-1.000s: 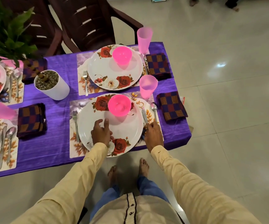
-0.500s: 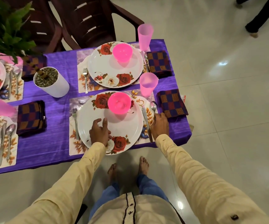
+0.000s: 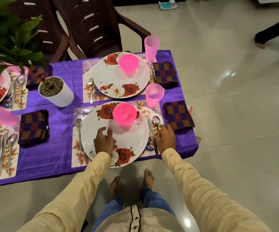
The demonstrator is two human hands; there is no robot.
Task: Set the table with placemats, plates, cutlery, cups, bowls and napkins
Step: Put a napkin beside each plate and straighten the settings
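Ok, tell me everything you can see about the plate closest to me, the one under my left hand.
The nearest plate is round, white and glossy, printed with red roses at its far-left and near rims and a white rose. It lies flat on a floral placemat by the near edge of the purple tablecloth. A pink bowl stands on its far part; the left hand rests on it, fingers spread. A fork lies left of it, a knife right.
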